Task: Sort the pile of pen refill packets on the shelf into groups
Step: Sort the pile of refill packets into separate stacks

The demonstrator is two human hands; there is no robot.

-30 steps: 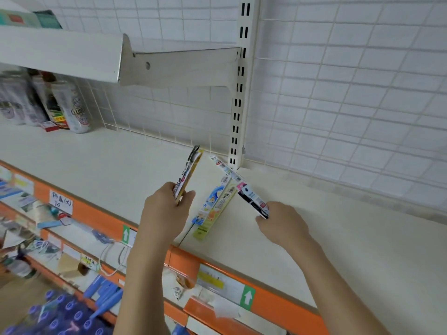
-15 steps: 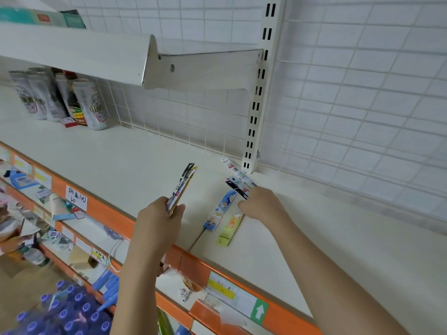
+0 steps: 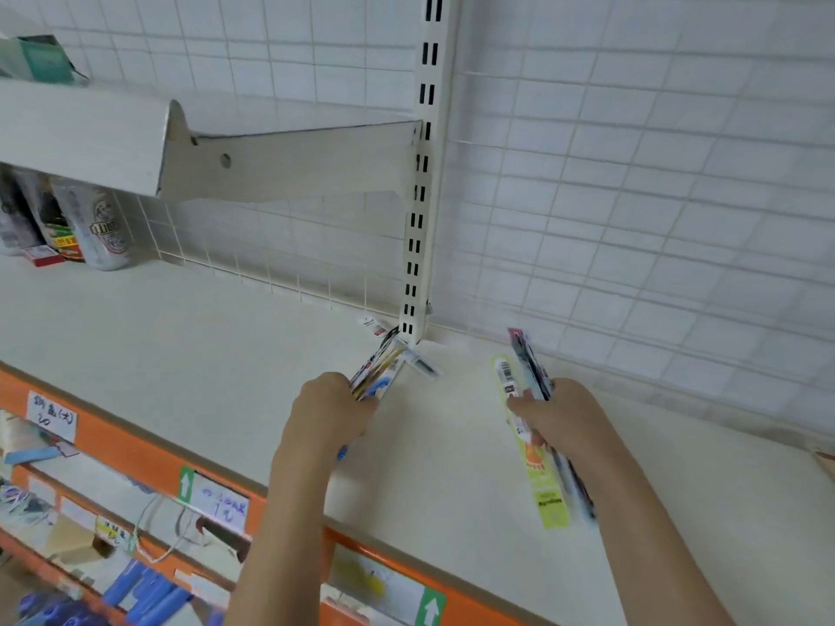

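I see the cream shelf (image 3: 189, 354) with its slotted upright post (image 3: 418, 228) at the back. Left of the post's foot, my left hand (image 3: 330, 413) grips a fanned bundle of refill packets (image 3: 377, 370). Right of it, my right hand (image 3: 565, 415) pinches a yellow-green packet (image 3: 544, 485) and dark packets (image 3: 528, 359).

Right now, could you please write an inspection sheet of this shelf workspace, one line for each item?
Surface: cream shelf, orange front edge.
Job's things: left bundle of packets; yellow-green packet with dark packets; one packet lying by the upright post.
Clutter: cans at far left.
Hands: left hand grips the bundle; right hand grips its packets.
Cables: white cable on the lower shelf.
Surroundings: wire grid back wall, upper shelf.
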